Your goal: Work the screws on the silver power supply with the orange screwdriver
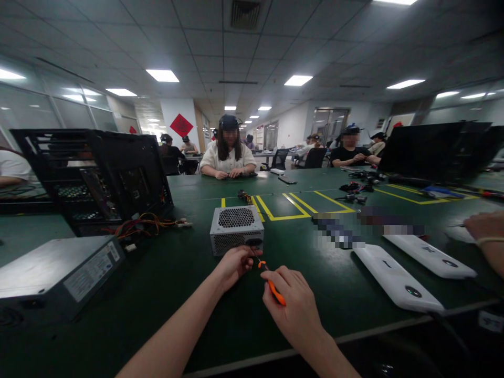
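Far left on the green table: 1 large grey metal box, labelled on its side, closed, contents hidden from me. Behind it, 1 black computer case, side open, boards visible inside; 1 tangle of coloured wires at its foot.

Middle: 1 small silver metal box, perforated on top and front, also closed, can't make out what's in it. 1 short cable bundle just behind it, 1 black socket at the right end of its near face. Left hand is at that face, fingers curled near the socket; can't tell whether they pinch the shaft or only touch the box. Right hand just beside it, fingers wrapped round the orange handle of 1 screwdriver, shaft slanting up and left toward the socket; tip contact unclear. Across the table, 1 person in a pale top, both hands on the tabletop.

Right: 2 white devices side by side, loose cables beyond them, then 1 dark monitor. Far right: 1 co-worker's hand, partly out of sight, grip unclear.
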Tool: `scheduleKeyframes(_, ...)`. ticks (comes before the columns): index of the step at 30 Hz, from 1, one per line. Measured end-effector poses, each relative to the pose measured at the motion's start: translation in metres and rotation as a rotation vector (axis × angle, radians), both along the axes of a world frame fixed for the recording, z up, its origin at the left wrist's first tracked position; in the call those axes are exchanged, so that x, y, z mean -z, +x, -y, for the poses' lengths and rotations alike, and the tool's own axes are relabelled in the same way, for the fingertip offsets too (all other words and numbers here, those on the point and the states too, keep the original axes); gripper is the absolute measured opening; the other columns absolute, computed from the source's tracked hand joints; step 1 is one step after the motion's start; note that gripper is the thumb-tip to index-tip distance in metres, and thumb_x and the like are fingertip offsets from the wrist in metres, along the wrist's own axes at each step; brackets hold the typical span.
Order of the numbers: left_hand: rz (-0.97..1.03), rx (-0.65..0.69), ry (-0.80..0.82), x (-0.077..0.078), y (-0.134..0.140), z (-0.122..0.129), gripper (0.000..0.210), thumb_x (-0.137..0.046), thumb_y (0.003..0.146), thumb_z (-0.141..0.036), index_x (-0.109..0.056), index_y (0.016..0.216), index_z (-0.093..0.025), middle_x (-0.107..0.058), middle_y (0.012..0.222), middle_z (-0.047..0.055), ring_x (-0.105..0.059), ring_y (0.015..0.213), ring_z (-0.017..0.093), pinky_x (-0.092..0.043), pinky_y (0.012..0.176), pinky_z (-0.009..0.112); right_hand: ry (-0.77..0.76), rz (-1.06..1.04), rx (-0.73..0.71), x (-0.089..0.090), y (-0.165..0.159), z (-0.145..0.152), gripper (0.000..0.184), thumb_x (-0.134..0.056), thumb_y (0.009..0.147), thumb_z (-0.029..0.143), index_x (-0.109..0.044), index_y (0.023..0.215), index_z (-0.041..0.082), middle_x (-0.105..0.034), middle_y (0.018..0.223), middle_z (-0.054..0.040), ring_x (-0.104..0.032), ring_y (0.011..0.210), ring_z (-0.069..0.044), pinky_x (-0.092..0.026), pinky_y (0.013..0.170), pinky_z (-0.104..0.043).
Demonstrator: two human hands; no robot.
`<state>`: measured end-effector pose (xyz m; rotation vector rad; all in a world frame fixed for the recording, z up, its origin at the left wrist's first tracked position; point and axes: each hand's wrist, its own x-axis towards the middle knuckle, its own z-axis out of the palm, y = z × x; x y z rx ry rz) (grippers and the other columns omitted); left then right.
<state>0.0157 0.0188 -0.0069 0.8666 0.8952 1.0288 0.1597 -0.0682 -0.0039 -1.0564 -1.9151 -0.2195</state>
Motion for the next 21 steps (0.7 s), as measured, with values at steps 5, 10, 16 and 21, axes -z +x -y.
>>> scheduleKeyframes(5, -0.191, 0.008, 0.104, 0.003, 0.0, -0.001, 0.016, -0.048, 0.074, -0.01, -0.058, 0.086, -0.011, -0.065, 0.091, 0.01, -0.046, 0.049, 0.004, -0.034, 0.047, 0.018, 0.026, 0.058, 0.013, 0.002, -0.002, -0.001, 0.019, -0.044, 0.084, 0.019, -0.058, 0.097, 0.017, -0.057, 0.074, -0.004, -0.053, 0.068, -0.017, -0.039, 0.065, -0.03)
scheduleKeyframes(10, -1.076, -0.258, 0.751, -0.005, -0.018, 0.01, 0.009, -0.058, 0.072, -0.026, -0.057, 0.078, -0.019, -0.059, 0.073, 0.004, -0.051, 0.069, 0.017, -0.04, 0.065, 0.03, 0.05, 0.107, 0.059, 0.004, -0.004, -0.003, 0.024, -0.042, 0.089, 0.031, -0.051, 0.103, 0.013, -0.062, 0.075, -0.0056, -0.056, 0.063, -0.017, -0.04, 0.062, -0.029)
scheduleKeyframes(16, -1.611, -0.39, 1.291, -0.016, -0.028, 0.009, 0.039, -0.061, 0.07, -0.02, -0.051, 0.108, -0.021, -0.045, 0.121, 0.012, -0.035, 0.118, 0.03, -0.026, 0.097, 0.048, 0.092, 0.112, 0.006, 0.003, -0.004, -0.001, 0.012, -0.042, 0.085, 0.019, -0.053, 0.086, 0.015, -0.059, 0.069, -0.0032, -0.054, 0.06, -0.015, -0.038, 0.06, -0.028)
scheduleKeyframes(21, -1.673, -0.387, 1.374, -0.009, -0.02, -0.006, 0.043, -0.065, 0.068, -0.025, -0.05, 0.108, -0.023, -0.039, 0.128, 0.015, -0.029, 0.125, 0.031, -0.023, 0.098, 0.051, 0.13, 0.086, -0.017, 0.003, 0.004, 0.003, 0.011, -0.047, 0.081, 0.016, -0.055, 0.087, 0.014, -0.057, 0.069, -0.0034, -0.054, 0.064, -0.016, -0.038, 0.064, -0.03)
